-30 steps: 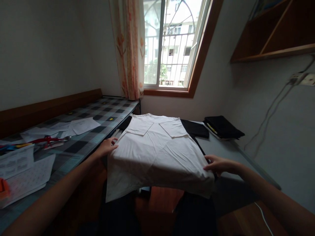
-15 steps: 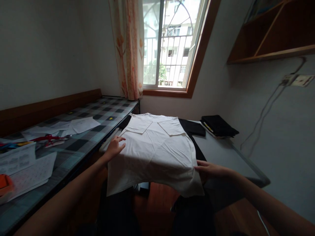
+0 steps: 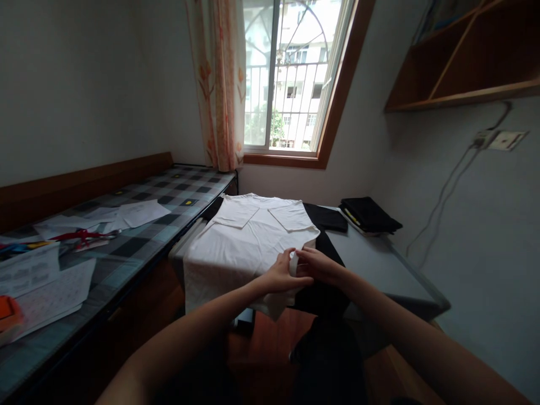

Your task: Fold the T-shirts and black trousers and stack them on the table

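A white long-sleeved shirt lies spread over the table, its sleeves folded in across the upper part. Its lower end hangs over the near edge. My right hand pinches the shirt's right side edge, lifting it a little and drawing it inward. Close against it, my left hand has its fingertips on the same edge, with a bit of white cloth showing between the two hands. The left thumb points toward the right hand. Exactly how the left fingers grip is partly hidden. Dark cloth lies under the shirt.
On the right of the table sit a folded black cloth and a dark stack. A checked bed on the left carries papers and red-handled scissors. A shelf overhangs at upper right.
My left hand has crossed from the shirt's left side to its right edge. My right hand has moved inward and up, folding the lower right side of the shirt toward the middle.
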Motion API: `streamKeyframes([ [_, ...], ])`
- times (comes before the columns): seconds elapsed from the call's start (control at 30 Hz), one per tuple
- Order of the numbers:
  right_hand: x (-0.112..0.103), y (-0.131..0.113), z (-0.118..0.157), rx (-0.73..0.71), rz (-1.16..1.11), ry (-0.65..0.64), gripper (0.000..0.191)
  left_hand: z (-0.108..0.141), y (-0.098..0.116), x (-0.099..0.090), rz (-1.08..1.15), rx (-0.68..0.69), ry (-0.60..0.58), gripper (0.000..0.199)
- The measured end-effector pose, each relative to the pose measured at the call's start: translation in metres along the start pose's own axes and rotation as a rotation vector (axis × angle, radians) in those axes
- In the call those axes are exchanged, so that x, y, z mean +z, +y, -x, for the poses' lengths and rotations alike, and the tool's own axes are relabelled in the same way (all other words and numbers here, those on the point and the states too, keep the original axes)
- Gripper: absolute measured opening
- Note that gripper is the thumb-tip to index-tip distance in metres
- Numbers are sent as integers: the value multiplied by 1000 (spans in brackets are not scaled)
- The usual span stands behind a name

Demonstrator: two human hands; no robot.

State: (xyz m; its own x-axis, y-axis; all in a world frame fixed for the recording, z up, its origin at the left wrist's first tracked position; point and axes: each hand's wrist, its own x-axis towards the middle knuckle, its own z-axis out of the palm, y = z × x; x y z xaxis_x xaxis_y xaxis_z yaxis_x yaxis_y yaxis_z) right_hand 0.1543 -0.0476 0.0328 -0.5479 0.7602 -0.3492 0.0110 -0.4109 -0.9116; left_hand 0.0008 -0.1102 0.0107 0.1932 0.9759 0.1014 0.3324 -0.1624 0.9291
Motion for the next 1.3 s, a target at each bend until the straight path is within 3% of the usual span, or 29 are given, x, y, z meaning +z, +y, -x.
streamKeyframes([
  [0.13, 7, 1, -13, 8, 77, -27, 13, -2, -12, 7, -69, 95, 70, 93],
  [0.3, -8, -13, -18, 61, 283, -97, 18, 1, -26, -8, -72, -36, 139, 66],
  [0.37, -20, -21, -25, 24, 397, 35, 17, 2, -24, -15, -13, -153, 116, 56],
  [0.43, -34, -30, -37, -39, 522, 268, 14, 5, -19, -20, 96, -243, 54, 43],
  [0.5, -49, -37, -50, -83, 616, 471, 12, 7, -12, -23, 187, -245, 11, 23],
  [0.57, -63, -44, -64, -108, 663, 577, 11, 10, -7, -26, 227, -199, 2, 6],
  [0.8, -95, -61, -109, -161, 756, 676, 27, 20, -5, -31, 297, -172, 11, 13],
  [1.17, -107, -79, -173, -116, 765, 678, 13, 34, -15, -67, 303, -245, -60, 26],
  [1.3, -104, -86, -182, -137, 744, 648, 27, 43, -10, -63, 245, -235, -108, 28],
])
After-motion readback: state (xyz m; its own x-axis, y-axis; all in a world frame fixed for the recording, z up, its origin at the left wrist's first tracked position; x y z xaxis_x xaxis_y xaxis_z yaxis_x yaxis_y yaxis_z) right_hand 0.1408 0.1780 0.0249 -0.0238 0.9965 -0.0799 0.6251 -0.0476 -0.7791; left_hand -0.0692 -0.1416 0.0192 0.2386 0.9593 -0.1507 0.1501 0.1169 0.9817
